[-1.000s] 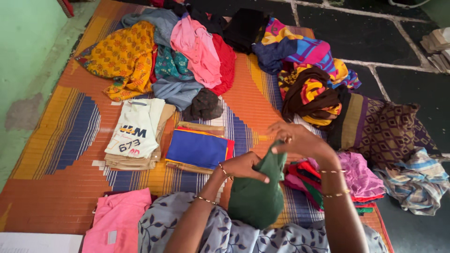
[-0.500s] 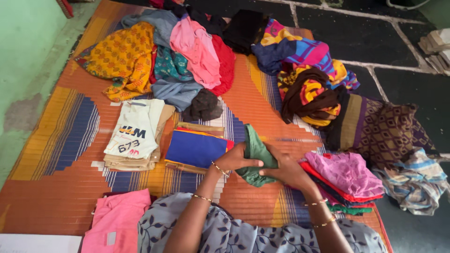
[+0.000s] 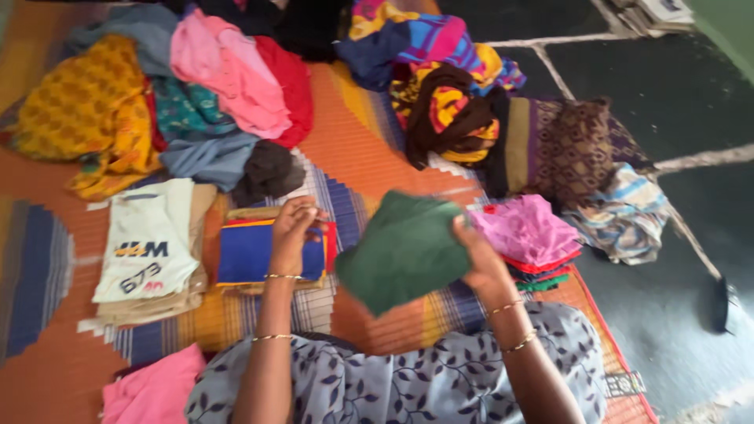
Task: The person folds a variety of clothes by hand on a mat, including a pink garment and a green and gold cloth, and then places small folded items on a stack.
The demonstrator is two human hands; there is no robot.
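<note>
My right hand grips a folded dark green cloth by its right edge and holds it above the striped mat. My left hand hovers over a folded blue cloth with red and yellow trim, fingers curled and holding nothing. Just right of the green cloth lies a small stack of folded clothes topped by a pink piece. Both wrists wear thin bangles.
A folded white printed shirt on a beige stack lies at left. Heaps of loose clothes fill the mat's far side, with colourful saris and a brown patterned cloth. A pink garment lies near my knee. Dark floor at right.
The green cloth has gone from being pressed between both hands to hanging from my right hand alone, moving right. My left hand let go and moved over the blue cloth. The view shifted right.
</note>
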